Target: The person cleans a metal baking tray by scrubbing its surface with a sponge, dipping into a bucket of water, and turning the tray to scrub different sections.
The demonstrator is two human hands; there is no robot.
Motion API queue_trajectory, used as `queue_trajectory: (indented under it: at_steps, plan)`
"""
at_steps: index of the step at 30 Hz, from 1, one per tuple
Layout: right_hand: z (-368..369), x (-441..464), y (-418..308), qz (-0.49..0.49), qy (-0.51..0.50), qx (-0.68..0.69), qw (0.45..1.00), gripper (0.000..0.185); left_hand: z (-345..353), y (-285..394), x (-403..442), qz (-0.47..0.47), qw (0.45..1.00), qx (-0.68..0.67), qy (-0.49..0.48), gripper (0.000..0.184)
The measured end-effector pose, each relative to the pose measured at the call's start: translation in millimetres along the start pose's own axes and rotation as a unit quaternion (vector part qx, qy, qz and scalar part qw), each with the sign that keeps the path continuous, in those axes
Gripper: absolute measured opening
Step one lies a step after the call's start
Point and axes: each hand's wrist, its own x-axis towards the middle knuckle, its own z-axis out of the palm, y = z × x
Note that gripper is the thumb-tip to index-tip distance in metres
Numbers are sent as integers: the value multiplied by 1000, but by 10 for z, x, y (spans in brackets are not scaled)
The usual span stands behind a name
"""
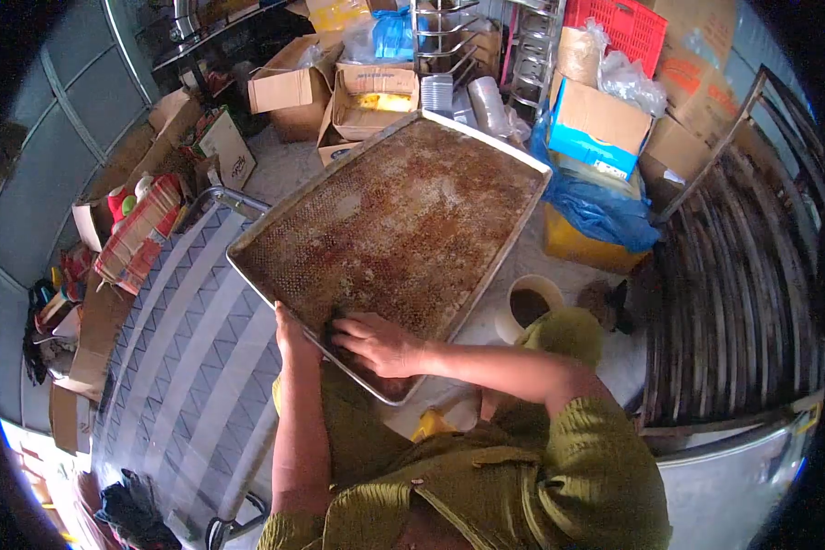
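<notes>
A large rectangular baking tray [403, 229] with a dimpled, brown-stained surface and a pale metal rim is tilted in front of me. My left hand [295, 337] grips its near left edge. Flat against the tray's near corner, my right hand [380, 345] presses a small dark pad [334, 327] under its fingertips. Most of that pad is hidden by the fingers. A cream bucket [530, 305] with brown contents stands just right of the tray.
To the left leans a chair-like metal frame with a striped panel [188, 357]. A rusty slatted rack [733, 293] fills the right side. Cardboard boxes [289, 92], a yellow crate [591, 246] with blue plastic and a metal tray rack [445, 37] stand at the back.
</notes>
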Motion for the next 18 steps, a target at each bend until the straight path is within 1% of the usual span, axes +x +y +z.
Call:
queue_trajectory:
  at_steps: [1, 3, 4, 5, 6, 7, 8, 9, 10, 11, 12, 13, 14, 15, 16, 18]
  plan:
    - [56, 21, 136, -2, 1, 3, 1000, 41, 22, 11, -8, 2, 1000, 2, 2, 56]
    - [179, 110, 526, -77, 27, 31, 996, 39, 81, 42, -52, -29, 999, 14, 27, 53]
    - [40, 137, 639, -87, 36, -1, 996, 35, 41, 34, -24, -24, 999, 14, 33, 53]
    - [-68, 177, 788, -67, 47, -29, 996, 32, -25, 15, 7, -30, 999, 0, 16, 52]
    - [-101, 206, 1083, -38, 59, -4, 997, 27, -76, 1, 25, -36, 999, -15, -1, 51]
    - [-262, 251, 1288, 7, 17, 45, 999, 23, 51, 43, -73, -42, 997, 15, 64, 51]
    - [-576, 276, 1245, 201, 26, 193, 960, 21, 55, 28, -69, -39, 997, 14, 72, 51]
    - [-555, 226, 1667, 270, 74, 303, 911, 17, 48, 21, -58, -29, 997, 21, 65, 51]
    - [-540, 122, 2152, 325, 83, 228, 914, 17, 27, 32, -38, -20, 998, 27, 58, 52]
    - [-478, -63, 2594, 230, 181, 70, 954, 17, -48, 27, 22, -29, 997, 33, 57, 53]
    - [-602, -129, 2750, 289, 251, 130, 915, 17, -52, 51, 16, -23, 997, 31, 64, 53]
    - [-599, -395, 3258, 240, 233, -153, 930, 17, -14, 59, -19, -36, 998, 12, 55, 54]
    - [-892, -439, 3179, 380, 204, -55, 901, 18, 35, 59, -59, -48, 998, -7, 46, 55]
    - [-1158, -421, 2825, 469, 215, -125, 847, 24, 105, 59, -109, -40, 998, -11, 51, 55]
    - [-1127, -679, 3227, 476, 172, -263, 822, 27, 199, 55, -172, -42, 997, 0, 64, 57]
    - [-1196, -866, 3609, 556, 132, -314, 758, 30, 303, 88, -213, -47, 995, 18, 91, 61]
